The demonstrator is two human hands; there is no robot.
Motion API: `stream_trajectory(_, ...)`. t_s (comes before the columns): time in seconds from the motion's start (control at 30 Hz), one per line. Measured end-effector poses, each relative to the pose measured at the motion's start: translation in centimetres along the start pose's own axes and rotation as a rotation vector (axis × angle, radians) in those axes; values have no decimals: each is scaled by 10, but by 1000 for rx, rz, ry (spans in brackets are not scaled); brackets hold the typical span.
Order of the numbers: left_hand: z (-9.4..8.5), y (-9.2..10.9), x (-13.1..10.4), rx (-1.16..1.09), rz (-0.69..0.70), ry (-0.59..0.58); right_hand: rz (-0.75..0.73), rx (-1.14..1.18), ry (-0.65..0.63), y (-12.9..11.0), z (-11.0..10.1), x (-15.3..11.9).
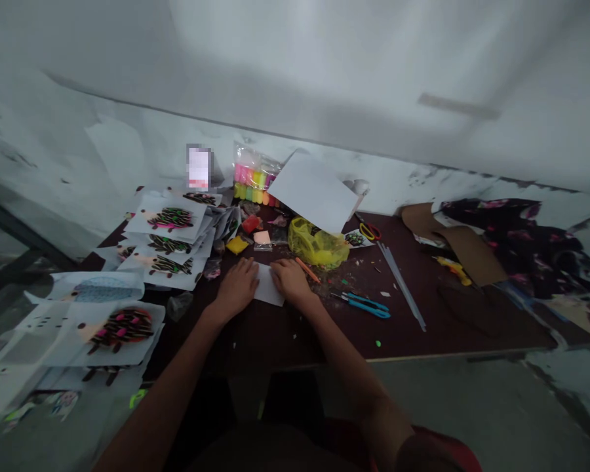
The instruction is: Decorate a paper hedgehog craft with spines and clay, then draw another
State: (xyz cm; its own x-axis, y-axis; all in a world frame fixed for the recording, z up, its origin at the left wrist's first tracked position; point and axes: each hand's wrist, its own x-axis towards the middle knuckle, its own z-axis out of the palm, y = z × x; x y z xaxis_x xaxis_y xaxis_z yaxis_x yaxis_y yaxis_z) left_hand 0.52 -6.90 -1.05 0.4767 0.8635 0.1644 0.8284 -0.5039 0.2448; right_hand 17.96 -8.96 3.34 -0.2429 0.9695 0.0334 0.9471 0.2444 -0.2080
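A small white sheet of paper [268,288] lies on the dark table in front of me. My left hand [236,287] rests palm down along its left edge, fingers laid out flat and together. On the opposite edge, my right hand [291,282] presses down in the same way, its fingers partly bent and thumb hard to see. Just beyond the right hand is an orange stick [307,270]. A yellow plastic bag [317,242] sits behind it. Pieces of yellow clay [236,245] and pale pink clay [262,238] lie past the paper.
Stacked hedgehog pictures [170,219] fill the left side. Blue-handled scissors [366,305], grey strips [403,288] and red-yellow scissors [370,231] lie to the right. Farther right are a yellow glue gun [453,269] and dark floral cloth [535,242]. A phone [199,166] leans on the wall.
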Motion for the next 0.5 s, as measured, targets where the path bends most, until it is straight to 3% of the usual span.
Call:
stream_trajectory(0.13,-2,-2,8,-106,115,17,75,-54,4,-8,0,6)
stream_trajectory(0.33,-8,12,5,-76,28,21,261,-66,-62,-13,-1,6)
stream_trajectory(0.5,-2,12,4,-104,112,-25,194,-25,-11,0,-4,-5)
